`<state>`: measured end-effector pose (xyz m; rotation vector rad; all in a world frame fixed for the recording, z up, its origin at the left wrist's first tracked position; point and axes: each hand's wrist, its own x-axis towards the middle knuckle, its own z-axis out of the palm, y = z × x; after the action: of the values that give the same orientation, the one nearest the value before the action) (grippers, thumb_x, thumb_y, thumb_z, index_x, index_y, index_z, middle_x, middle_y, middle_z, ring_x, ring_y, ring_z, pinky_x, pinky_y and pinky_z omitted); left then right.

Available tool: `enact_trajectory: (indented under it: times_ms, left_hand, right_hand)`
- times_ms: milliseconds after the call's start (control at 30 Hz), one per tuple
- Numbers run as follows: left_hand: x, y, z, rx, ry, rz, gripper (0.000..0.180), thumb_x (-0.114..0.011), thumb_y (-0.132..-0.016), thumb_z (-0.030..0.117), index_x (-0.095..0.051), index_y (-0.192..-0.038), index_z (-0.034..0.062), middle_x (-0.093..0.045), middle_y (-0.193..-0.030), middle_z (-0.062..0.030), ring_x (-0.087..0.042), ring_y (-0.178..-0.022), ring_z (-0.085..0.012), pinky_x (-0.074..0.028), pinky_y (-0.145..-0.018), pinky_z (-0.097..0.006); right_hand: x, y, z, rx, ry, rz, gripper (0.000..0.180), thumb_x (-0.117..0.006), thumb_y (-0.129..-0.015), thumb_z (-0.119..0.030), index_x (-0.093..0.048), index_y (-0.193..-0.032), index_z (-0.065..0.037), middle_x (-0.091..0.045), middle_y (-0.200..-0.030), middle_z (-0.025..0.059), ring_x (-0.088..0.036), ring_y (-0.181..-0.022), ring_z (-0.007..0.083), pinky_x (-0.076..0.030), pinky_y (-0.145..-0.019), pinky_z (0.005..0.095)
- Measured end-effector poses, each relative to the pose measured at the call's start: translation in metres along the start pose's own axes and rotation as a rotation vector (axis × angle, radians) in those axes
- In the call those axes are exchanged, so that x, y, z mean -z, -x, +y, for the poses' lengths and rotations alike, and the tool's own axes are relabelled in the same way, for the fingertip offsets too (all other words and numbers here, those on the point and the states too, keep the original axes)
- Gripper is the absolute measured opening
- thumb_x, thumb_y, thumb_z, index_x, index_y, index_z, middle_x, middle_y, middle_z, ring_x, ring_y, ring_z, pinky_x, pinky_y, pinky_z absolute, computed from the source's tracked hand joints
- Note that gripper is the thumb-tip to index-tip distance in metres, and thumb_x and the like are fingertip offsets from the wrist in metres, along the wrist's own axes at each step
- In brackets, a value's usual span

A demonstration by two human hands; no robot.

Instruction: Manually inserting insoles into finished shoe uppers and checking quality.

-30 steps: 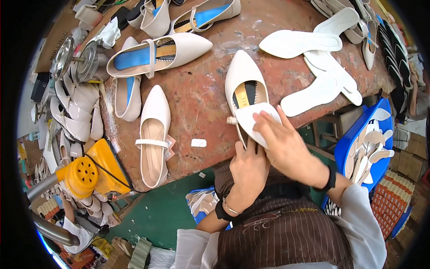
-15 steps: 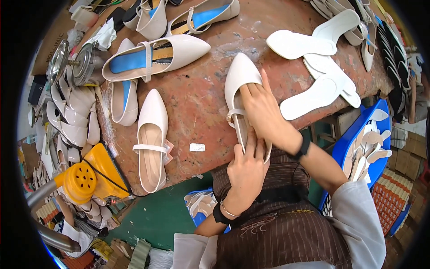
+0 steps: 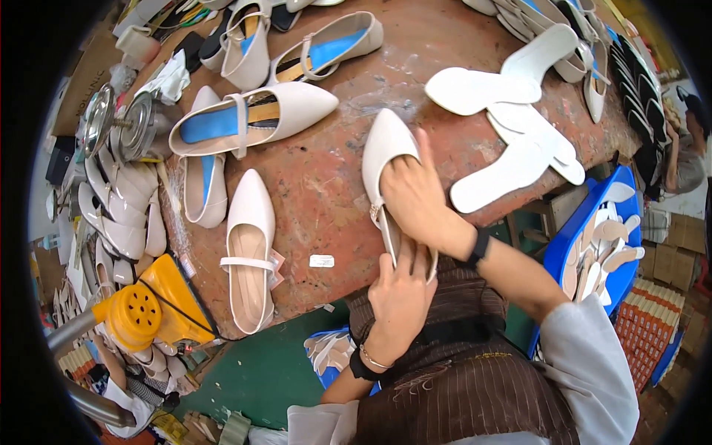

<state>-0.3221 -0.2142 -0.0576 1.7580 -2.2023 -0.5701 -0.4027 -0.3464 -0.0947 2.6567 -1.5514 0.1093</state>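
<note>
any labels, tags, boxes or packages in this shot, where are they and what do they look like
Small white rectangular label: on the reddish table, left of the hands.
Paper tag: beside the strapped cream shoe, pale with reddish print.
Stacked cartons: right edge, orange and white.
Brown cardboard boxes: far right.

Our right hand (image 3: 419,204) has moved up from the heel end of the white pointed shoe (image 3: 386,152) and now lies across its opening, covering the insole that showed earlier. Our left hand (image 3: 400,293) has shifted slightly, fingers now under the shoe's heel at frame centre.
</note>
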Motion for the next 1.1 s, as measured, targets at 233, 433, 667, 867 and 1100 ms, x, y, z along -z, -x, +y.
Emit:
enact_trajectory:
  times_ms: [233, 433, 667, 867, 1100]
  left_hand:
    - [0.018, 0.019, -0.031, 0.008, 0.193, 0.204, 0.027, -0.078, -0.076, 0.016, -0.076, -0.102, 0.0094, -0.069, -0.112, -0.0094, -0.059, -0.086, -0.0274, -0.053, -0.072, -0.036]
    - [0.137, 0.063, -0.115, 0.109, -0.178, 0.380, 0.018, -0.074, -0.069, 0.002, -0.069, -0.085, 0.0043, -0.060, -0.088, -0.0097, -0.055, -0.088, -0.0357, -0.047, -0.074, -0.046]
    - [0.153, 0.098, -0.154, 0.263, -0.234, 0.119, 0.025, -0.081, -0.063, 0.013, -0.067, -0.082, 0.0048, -0.062, -0.082, -0.0126, -0.056, -0.098, -0.0409, -0.049, -0.082, -0.045]
    - [0.138, 0.102, -0.147, 0.320, -0.273, 0.038, 0.025, -0.081, -0.067, 0.017, -0.068, -0.085, 0.0052, -0.065, -0.088, -0.0117, -0.055, -0.089, -0.0354, -0.045, -0.080, -0.046]
    - [0.134, 0.107, -0.137, 0.490, -0.480, 0.105, 0.024, -0.071, -0.081, 0.026, -0.069, -0.091, 0.0048, -0.066, -0.098, -0.0110, -0.054, -0.119, -0.0366, -0.021, -0.112, -0.066]
  right_hand:
    - [0.015, 0.010, 0.051, 0.372, -0.809, -0.003, 0.032, -0.060, -0.081, -0.006, -0.069, -0.112, -0.005, -0.070, -0.114, 0.0145, -0.065, -0.113, 0.0339, -0.023, -0.116, 0.0607]
    - [0.060, 0.092, 0.169, -0.151, -0.332, -0.100, 0.066, -0.067, -0.074, 0.009, -0.055, -0.136, -0.007, -0.048, -0.143, 0.0199, -0.037, -0.141, 0.0391, -0.029, -0.117, 0.0519]
    - [0.062, 0.090, 0.190, -0.117, -0.348, -0.139, 0.049, -0.078, -0.060, 0.004, -0.060, -0.105, -0.002, -0.055, -0.125, 0.0185, -0.052, -0.120, 0.0399, -0.038, -0.111, 0.0492]
    - [0.062, 0.082, 0.217, -0.260, -0.631, 0.049, 0.025, -0.070, -0.075, 0.002, -0.059, -0.098, -0.001, -0.068, -0.093, 0.0153, -0.066, -0.077, 0.0317, -0.054, -0.076, 0.0344]
    - [0.084, 0.065, 0.190, -0.685, -1.761, 0.299, 0.046, -0.064, -0.078, -0.009, -0.055, -0.118, 0.011, -0.069, -0.106, 0.0169, -0.068, -0.096, 0.0251, -0.054, -0.091, 0.0354]
